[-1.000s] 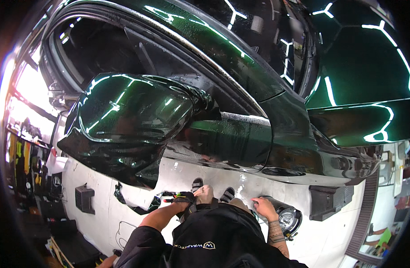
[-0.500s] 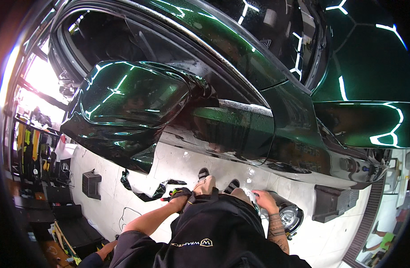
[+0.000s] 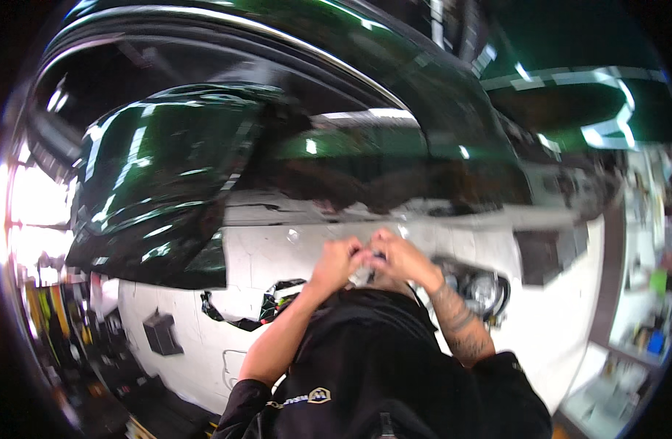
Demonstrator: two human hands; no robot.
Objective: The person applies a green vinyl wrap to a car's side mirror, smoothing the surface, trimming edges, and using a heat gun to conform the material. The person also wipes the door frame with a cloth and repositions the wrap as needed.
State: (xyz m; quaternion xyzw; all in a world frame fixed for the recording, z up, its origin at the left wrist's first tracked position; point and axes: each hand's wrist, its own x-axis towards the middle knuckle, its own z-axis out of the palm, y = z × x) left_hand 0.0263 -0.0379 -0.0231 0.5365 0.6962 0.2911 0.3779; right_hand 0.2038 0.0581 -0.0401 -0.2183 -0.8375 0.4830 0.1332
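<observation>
My left hand [image 3: 339,262] and my right hand [image 3: 403,261] meet in front of my waist, fingertips close together. Their fingers are bent and pinched. Something small and dark shows by the right fingers, too blurred to name. Beyond them stands a glossy dark green car door [image 3: 365,164], with neither hand touching it. At left, a sheet of glossy green film [image 3: 168,168] drapes over the car's side mirror, its lower edge hanging loose and wrinkled.
A crumpled dark strip [image 3: 237,320] lies on the pale floor at left, near a dark block-shaped stand [image 3: 162,333]. To the right are a round device [image 3: 484,293] and a dark step-like block [image 3: 542,256]. Tools hang on a rack [image 3: 50,311] at far left.
Both hands have come up from my sides and met in front of me. My head view has shifted, so the car appears farther left and higher, with blur.
</observation>
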